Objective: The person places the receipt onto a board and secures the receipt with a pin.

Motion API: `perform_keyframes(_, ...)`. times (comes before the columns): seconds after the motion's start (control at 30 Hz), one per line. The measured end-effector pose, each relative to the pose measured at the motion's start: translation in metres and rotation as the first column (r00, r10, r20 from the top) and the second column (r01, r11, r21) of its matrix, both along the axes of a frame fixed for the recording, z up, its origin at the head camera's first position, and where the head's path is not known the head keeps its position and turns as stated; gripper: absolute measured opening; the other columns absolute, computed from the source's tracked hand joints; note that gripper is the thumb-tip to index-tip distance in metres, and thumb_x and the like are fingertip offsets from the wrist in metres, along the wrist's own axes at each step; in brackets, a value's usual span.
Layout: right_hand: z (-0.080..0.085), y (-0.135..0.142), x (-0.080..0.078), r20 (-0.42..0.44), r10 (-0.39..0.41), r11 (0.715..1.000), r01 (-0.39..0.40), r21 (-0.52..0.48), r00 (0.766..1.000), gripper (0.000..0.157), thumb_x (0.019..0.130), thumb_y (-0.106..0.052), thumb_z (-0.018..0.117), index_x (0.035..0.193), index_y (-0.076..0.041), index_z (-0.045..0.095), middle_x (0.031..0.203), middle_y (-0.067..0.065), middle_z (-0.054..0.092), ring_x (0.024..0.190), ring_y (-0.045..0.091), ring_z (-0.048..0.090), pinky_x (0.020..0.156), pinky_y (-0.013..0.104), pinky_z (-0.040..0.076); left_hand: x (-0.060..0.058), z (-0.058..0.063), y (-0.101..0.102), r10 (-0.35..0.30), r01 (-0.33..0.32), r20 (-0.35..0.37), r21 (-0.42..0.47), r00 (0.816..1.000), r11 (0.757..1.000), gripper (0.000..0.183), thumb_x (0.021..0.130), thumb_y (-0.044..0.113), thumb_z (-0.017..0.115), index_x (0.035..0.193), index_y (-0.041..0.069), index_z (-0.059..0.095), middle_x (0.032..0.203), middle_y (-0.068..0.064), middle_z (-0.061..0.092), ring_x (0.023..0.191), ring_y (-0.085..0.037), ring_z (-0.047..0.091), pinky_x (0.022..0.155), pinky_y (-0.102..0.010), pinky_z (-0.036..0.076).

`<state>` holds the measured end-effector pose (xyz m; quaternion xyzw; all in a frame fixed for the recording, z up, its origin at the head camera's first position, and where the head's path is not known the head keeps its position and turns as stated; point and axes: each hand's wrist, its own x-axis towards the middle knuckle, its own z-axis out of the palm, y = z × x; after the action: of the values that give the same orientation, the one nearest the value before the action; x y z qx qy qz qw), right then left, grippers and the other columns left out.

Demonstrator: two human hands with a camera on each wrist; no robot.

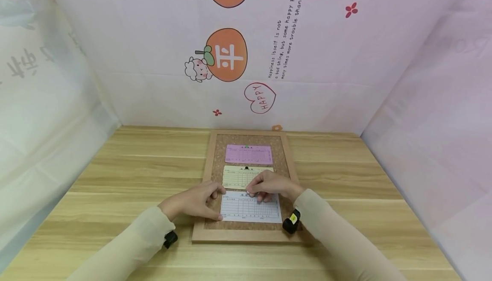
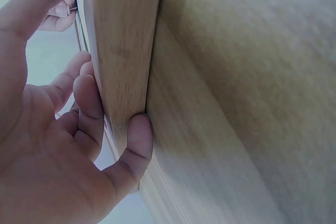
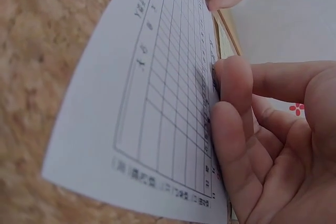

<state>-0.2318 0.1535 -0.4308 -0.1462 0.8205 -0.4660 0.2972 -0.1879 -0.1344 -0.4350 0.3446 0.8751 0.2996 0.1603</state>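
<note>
A white ruled paper form [image 1: 250, 212] lies on the lower part of a wood-framed corkboard [image 1: 250, 236]. My left hand [image 1: 194, 202] rests at the form's left edge, with the thumb by the lower corner and the index finger by the upper one. In the left wrist view, one of its fingers touches the side of the board's frame [image 2: 123, 51]. At the form's top middle, my right hand [image 1: 274, 185] pinches a small push pin [image 2: 72, 9], its thin needle showing in the left wrist view. The right hand's other fingers lie loosely over the form.
Above the white form, a yellow form [image 1: 234, 178] carries a black pin [image 1: 246, 168]. Farther up is a pink form [image 1: 247, 156] with a green pin [image 1: 247, 146]. The board lies on a wooden table [image 1: 153, 170], with printed cloth walls [image 1: 315, 101] around it.
</note>
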Motion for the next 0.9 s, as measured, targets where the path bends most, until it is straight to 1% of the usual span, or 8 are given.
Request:
perform_keyframes(0.4, -0.0014, -0.0034, 0.0030, -0.051, -0.019, 0.999, 0.021, 0.043, 0.999, 0.017, 0.096, -0.019, 0.068, 0.101, -0.006, 0.077, 0.081, 0.004, 0.071, 0.062, 0.012, 0.063, 0.059, 0.030, 0.056, -0.0004, -0.0020, 0.0002, 0.000, 0.000, -0.002, -0.002, 1.000, 1.000, 0.067, 0.080, 0.040, 0.084, 0.129, 0.007, 0.053, 0.102, -0.001, 0.048, 0.089, -0.016, 0.045, 0.076, -0.031, 0.043)
perform_keyframes(0.5, -0.0013, -0.0041, 0.0034, -0.055, -0.019, 0.999, 0.022, 0.046, 0.998, 0.017, 0.095, -0.019, 0.068, 0.101, -0.006, 0.077, 0.080, 0.004, 0.071, 0.061, 0.012, 0.063, 0.058, 0.029, 0.055, -0.0005, -0.0019, 0.0001, 0.001, -0.001, -0.004, -0.005, 1.000, 1.000, 0.067, 0.080, 0.041, 0.084, 0.129, 0.007, 0.053, 0.102, -0.001, 0.048, 0.090, -0.016, 0.045, 0.077, -0.031, 0.042)
perform_keyframes(0.73, -0.0025, -0.0051, 0.0035, -0.034, -0.014, 0.999, 0.015, 0.033, 0.999, 0.014, 0.096, -0.017, 0.067, 0.101, -0.006, 0.074, 0.082, 0.006, 0.069, 0.061, 0.013, 0.064, 0.055, 0.027, 0.053, -0.0006, -0.0017, 0.0001, 0.002, -0.002, -0.007, -0.007, 1.000, 1.000, 0.067, 0.080, 0.041, 0.084, 0.129, 0.007, 0.053, 0.102, 0.000, 0.048, 0.090, -0.016, 0.045, 0.077, -0.031, 0.043)
perform_keyframes(0.9, -0.0043, -0.0058, 0.0026, -0.046, -0.007, 0.999, 0.009, 0.046, 0.999, 0.013, 0.096, -0.018, 0.067, 0.100, -0.007, 0.073, 0.082, 0.006, 0.068, 0.061, 0.014, 0.064, 0.055, 0.028, 0.053, -0.0004, -0.0020, 0.0004, 0.009, -0.009, 0.000, -0.008, 1.000, 1.000, 0.068, 0.080, 0.041, 0.084, 0.130, 0.007, 0.053, 0.103, -0.001, 0.048, 0.091, -0.017, 0.045, 0.078, -0.032, 0.043)
